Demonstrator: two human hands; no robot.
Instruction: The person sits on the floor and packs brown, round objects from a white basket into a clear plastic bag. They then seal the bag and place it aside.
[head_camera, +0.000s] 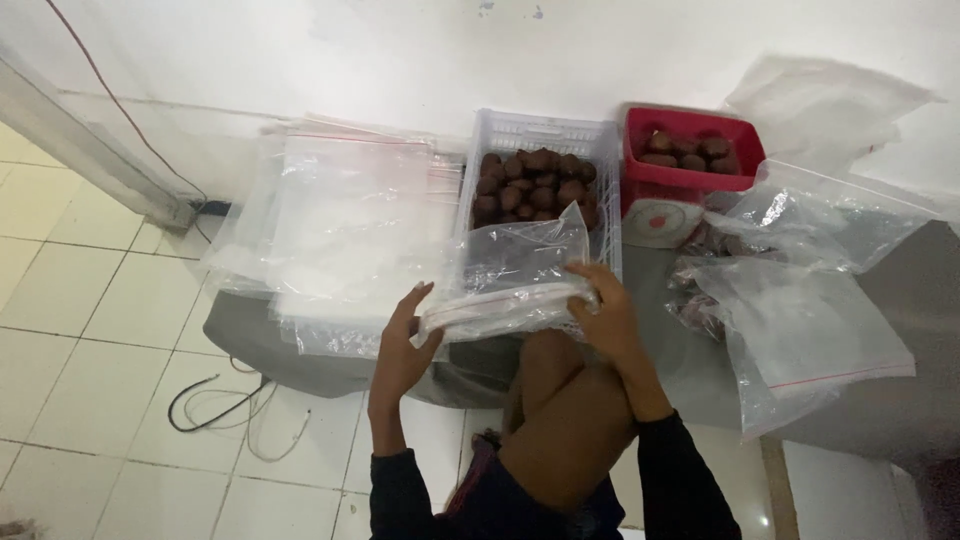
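Clear zip bag (515, 275) held near, before white crate (540, 180) of brown fruit, mouth spread. Right hand (605, 315) pinching right edge; left hand (405, 345) flat, fingers open against left end, steadying.

A single view is given, taken from a camera worn on the head and aimed steeply downward and forward. The person's raised knee (560, 420) and forearms are seen close at the bottom edge. The tiled floor (90, 330) is shown at left, and the white wall (400, 50) is faced across the top, near at hand.
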